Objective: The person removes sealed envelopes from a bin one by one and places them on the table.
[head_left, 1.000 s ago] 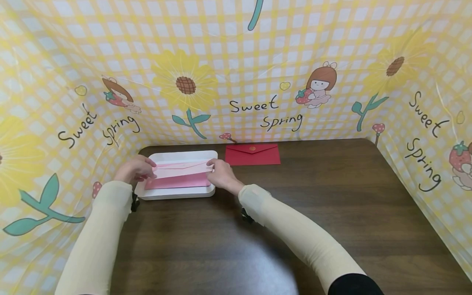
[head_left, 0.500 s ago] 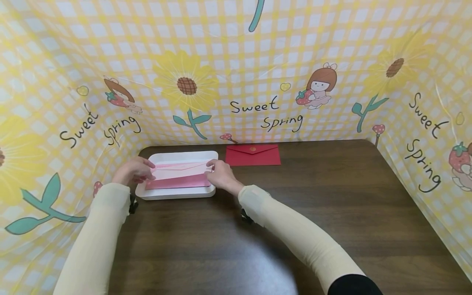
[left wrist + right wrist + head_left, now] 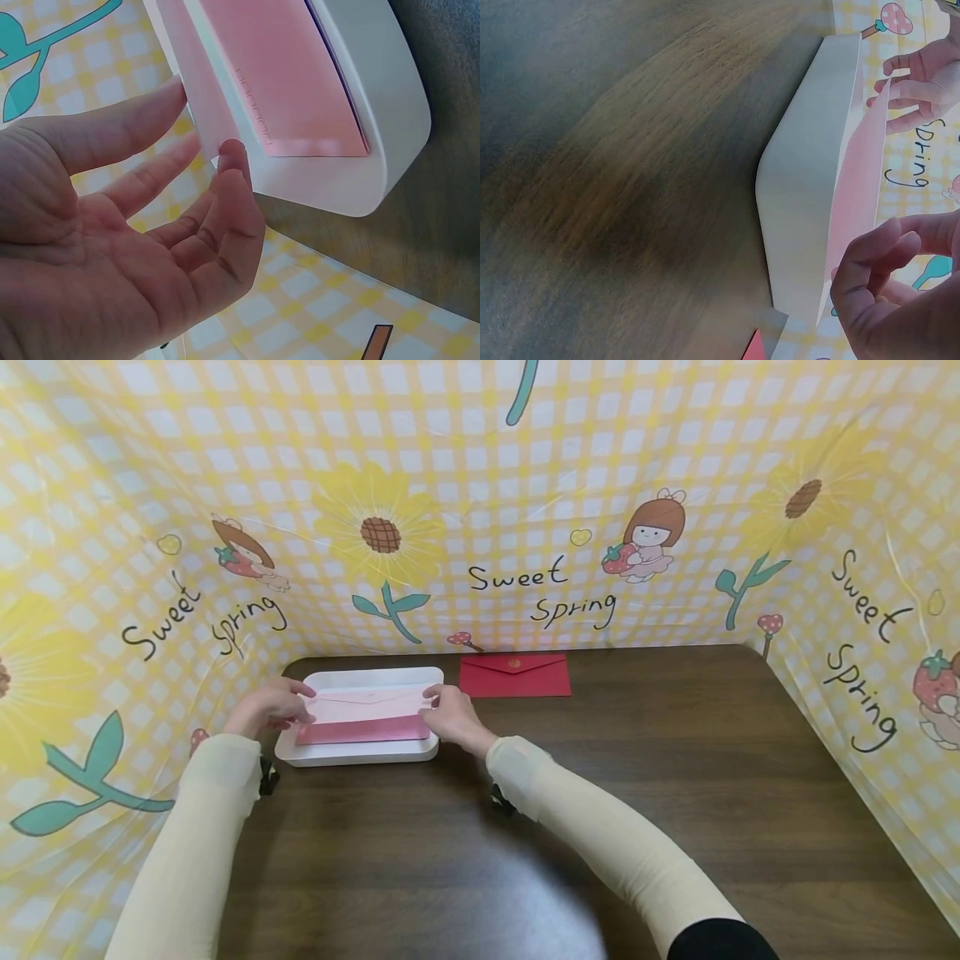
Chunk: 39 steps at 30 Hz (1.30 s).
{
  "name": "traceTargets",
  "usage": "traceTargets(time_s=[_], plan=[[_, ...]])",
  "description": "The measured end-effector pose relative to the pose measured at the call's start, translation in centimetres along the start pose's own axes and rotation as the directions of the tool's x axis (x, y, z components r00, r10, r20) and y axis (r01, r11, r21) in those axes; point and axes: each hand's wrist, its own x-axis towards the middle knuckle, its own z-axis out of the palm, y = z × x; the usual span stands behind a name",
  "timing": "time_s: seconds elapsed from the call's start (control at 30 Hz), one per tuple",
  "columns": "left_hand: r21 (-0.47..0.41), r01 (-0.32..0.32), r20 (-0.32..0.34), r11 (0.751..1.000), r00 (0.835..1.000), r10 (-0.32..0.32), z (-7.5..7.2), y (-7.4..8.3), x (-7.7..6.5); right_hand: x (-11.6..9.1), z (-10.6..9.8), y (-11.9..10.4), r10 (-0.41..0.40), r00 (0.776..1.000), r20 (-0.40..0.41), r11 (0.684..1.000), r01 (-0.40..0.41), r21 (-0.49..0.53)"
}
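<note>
A pale pink envelope (image 3: 367, 706) with a pointed flap is held by its two short ends over the white tray (image 3: 356, 758). My left hand (image 3: 270, 703) grips its left end; in the left wrist view, the thumb lies on one face and curled fingertips on the other. At the right end my right hand (image 3: 453, 714) pinches it between thumb and fingers, as the right wrist view shows from the side. Beneath, a deeper pink envelope (image 3: 300, 90) with small printed marks lies in the tray, a dark blue edge showing along its long side.
A red envelope (image 3: 515, 681) with a gold seal lies flat to the right of the tray, by the back edge of the dark wooden table (image 3: 600, 760). Yellow checked cloth (image 3: 465, 510) walls the table on the left, back and right.
The held envelope has levelled out, its front edge now nearly parallel to the tray. My left hand has shifted slightly left; my right hand has barely moved.
</note>
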Motion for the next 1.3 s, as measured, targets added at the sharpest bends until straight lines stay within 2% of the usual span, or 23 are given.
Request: traceTargets(time_s=[0.3, 0.47, 0.67, 0.87, 1.03, 1.3], plan=[[0.019, -0.012, -0.006, 1.000, 1.000, 0.012, -0.2, 0.0, -0.4, 0.0, -0.1, -0.2, 0.015, 1.000, -0.007, 0.999, -0.015, 0.042], [0.012, 0.009, -0.010, 1.000, 1.000, -0.009, -0.5, 0.0, -0.6, 0.1, 0.0, -0.7, 0.067, 0.998, -0.006, 0.993, -0.066, 0.100], [-0.002, 0.024, -0.021, 1.000, 1.000, -0.024, -0.7, 0.0, -1.0, 0.2, -0.1, -1.0, 0.134, 0.991, -0.011, 0.971, -0.129, 0.203], [-0.007, 0.021, -0.022, 1.000, 1.000, -0.021, -0.8, 0.1, -1.2, 0.3, 0.0, -0.8, 0.149, 0.989, -0.011, 0.952, -0.141, 0.270], [0.002, 0.008, -0.024, 1.000, 1.000, -0.008, -0.8, 0.0, -1.2, 0.4, -0.1, -0.8, 0.167, 0.986, -0.002, 0.924, -0.156, 0.350], [0.025, -0.007, -0.025, 1.000, 1.000, 0.007, -0.6, 0.0, -1.0, 0.3, -0.1, -0.7, 0.190, 0.982, -0.004, 0.922, -0.177, 0.343]])
